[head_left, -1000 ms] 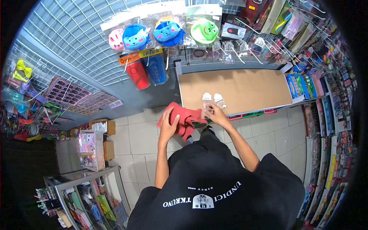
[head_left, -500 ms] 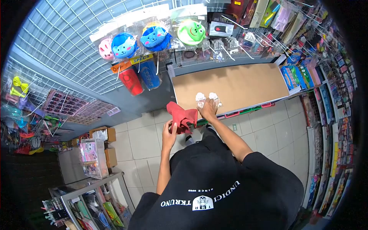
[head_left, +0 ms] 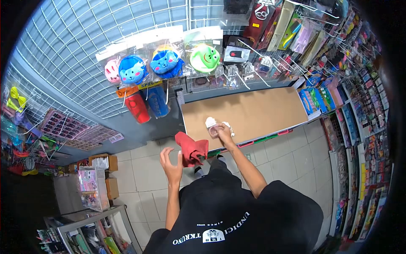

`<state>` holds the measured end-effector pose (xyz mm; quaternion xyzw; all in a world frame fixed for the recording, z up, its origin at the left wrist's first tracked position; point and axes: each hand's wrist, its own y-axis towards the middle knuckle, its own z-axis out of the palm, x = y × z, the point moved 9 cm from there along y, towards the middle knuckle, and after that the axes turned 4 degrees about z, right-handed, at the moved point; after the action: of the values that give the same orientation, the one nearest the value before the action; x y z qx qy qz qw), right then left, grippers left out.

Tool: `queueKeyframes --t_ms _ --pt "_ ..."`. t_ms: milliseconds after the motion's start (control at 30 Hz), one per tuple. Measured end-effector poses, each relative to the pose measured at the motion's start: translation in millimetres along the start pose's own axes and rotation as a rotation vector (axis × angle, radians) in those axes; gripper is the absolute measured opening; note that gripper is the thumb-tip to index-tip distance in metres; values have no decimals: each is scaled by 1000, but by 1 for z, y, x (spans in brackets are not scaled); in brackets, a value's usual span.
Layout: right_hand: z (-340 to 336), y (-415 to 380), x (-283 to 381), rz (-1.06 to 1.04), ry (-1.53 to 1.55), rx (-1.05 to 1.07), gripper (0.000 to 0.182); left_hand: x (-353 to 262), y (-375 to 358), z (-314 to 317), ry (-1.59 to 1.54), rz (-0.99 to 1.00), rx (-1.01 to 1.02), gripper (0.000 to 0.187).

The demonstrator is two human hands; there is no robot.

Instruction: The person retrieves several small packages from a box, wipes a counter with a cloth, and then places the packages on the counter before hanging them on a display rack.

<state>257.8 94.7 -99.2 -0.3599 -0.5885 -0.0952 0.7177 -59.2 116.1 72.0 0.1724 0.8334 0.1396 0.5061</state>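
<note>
Though nr edge [head_left: 270, 133], pkts [head_left: 210, 122] on shelf [head_left: 262, 106]

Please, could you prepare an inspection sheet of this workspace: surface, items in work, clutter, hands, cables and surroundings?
Surface: brown shelf top, flat, with a pale front edge.
Items in work: red cloth, crumpled, at the shelf's near left corner; two small packets with white tops, side by side.
Clutter: blue packaged goods at the shelf's right end.
Hands: left hand open beside the cloth, contact unclear; right hand at the packets, grip unclear.
Cables: nothing seen.
Surroundings: wire grid, hanging animal-face pouches, tiled floor.
</note>
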Motion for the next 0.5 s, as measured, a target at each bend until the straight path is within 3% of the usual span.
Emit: queueKeyframes --t_ms 33,200,267,333,500 --pt "-7 1 2 64 95 29 15 -17 10 4 10 61 12 29" --pt "-48 -21 86 -256 315 -23 17 -51 37 65 17 333 197 20" --pt "-62 -39 128 -378 302 -7 19 -39 32 100 16 296 332 20" --pt "-71 -53 155 -439 336 -13 20 -37 25 109 147 395 357 17" --pt "-90 -75 198 -592 345 -130 17 -32 31 104 86 263 308 15"
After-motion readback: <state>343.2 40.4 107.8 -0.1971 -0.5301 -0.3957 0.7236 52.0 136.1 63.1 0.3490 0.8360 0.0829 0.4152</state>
